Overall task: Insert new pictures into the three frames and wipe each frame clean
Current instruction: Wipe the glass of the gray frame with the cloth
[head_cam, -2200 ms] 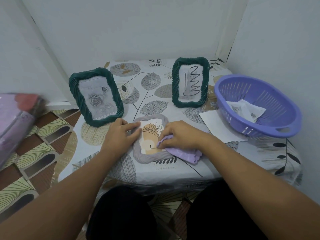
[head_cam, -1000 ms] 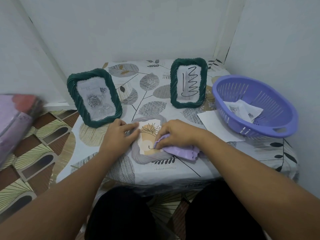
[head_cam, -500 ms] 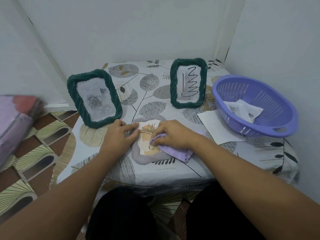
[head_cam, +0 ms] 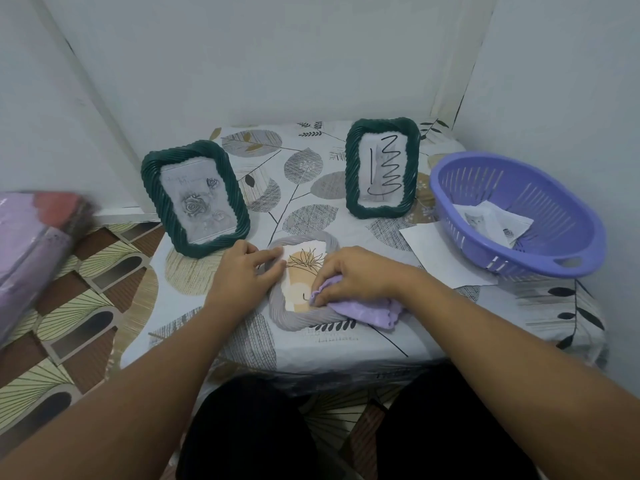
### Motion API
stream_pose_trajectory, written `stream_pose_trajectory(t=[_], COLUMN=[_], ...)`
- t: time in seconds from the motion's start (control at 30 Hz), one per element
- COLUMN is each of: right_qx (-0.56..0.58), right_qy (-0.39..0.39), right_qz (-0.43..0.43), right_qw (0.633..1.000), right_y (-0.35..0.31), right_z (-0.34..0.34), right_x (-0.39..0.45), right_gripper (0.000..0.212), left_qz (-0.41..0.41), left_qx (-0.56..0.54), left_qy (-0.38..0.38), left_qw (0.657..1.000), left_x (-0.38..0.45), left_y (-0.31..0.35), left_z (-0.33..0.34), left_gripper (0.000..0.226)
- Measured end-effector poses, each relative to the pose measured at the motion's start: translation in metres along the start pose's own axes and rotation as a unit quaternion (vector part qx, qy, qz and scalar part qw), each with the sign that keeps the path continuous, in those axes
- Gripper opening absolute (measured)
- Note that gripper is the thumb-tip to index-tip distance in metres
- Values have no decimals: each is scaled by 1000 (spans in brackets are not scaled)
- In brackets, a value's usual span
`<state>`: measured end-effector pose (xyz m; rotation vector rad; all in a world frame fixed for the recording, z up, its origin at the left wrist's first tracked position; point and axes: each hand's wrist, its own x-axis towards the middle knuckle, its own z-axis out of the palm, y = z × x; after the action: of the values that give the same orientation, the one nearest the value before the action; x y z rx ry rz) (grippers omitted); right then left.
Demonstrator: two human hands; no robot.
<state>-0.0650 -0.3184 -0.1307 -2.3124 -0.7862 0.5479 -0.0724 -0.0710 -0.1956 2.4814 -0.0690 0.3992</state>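
Right grip (head_cam: 349, 271) pinches soft lilac cloth (head_cam: 363, 310) on the picture face; left grip (head_cam: 242, 271), fingers flat, steadies grey frame (head_cam: 304, 320) lying on surface (head_cam: 214, 327); frame looks light, probably slides; brace its rim.

Grey frame (head_cam: 304, 318): woven rim, flat on table by my edge, leaf pic under glass | lilac cloth (head_cam: 363, 308): bunched, on its right side | green frame L (head_cam: 195, 199): upright, tilted back, rose pic | green frame R (head_cam: 382, 167): upright at rear, squiggle pic | loose pics (head_cam: 495, 221): in purple basket (head_cam: 540, 254).
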Motion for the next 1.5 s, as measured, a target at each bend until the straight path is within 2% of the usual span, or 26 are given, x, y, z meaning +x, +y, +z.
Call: stream_pose_trajectory(t=[0.07,0.23,0.4,0.6,0.73,0.77,0.87,0.93,1.07,1.1,1.27,1.33,1.43,1.5], right_qx=[2,-11,3,-5,7,2,-21,-20,-3,-3,-45,-21,-9,-21], right_qy=[-9,90,5,99,6,4,91,115,-6,-10,137,92,-55,-62], right_qz=[11,-3,5,-13,4,7,-10,-22,1,7,5,8,33,32], right_qw=[1000,996,1000,995,1000,1000,996,993,1000,1000,989,995,998,997], right_y=[1,-3,-1,-8,-5,-5,-7,-10,-10,-9,-5,-9,-15,-16], right_z=[-5,10,3,15,5,3,12,18,8,5,9,6,-4,-6], right_x=[0,12,4,14,7,7,16,19,12,12,23,20,11,11], right_gripper=[13,16,15,15,15,15,15,16,12,12,14,12,10,11], left_qz=[-2,2,3,13,14,14,14,14,9,7,7,3,1,5], left_qx=[2,-2,-5,-3,-2,0,-3,-9,-8,-9,-7,-8,-7,-7], left_qy=[0,5,6,11,11,11,11,11,9,8,7,4,2,5], left_qw=[1000,1000,1000,1000,1000,1000,1000,1000,1000,1000,1000,1000,1000,1000], left_x=[1,0,1,0,0,0,0,0,1,1,1,1,1,1], left_y=[-1,-1,-1,-3,-2,-3,-4,-3,-3,-3,-4,-3,-3,-4], left_z=[1,1,2,2,2,2,3,3,3,4,3,3,2,3], left_gripper=[33,31,30,30,30,30,34,36,30,30,32,32,32,32])
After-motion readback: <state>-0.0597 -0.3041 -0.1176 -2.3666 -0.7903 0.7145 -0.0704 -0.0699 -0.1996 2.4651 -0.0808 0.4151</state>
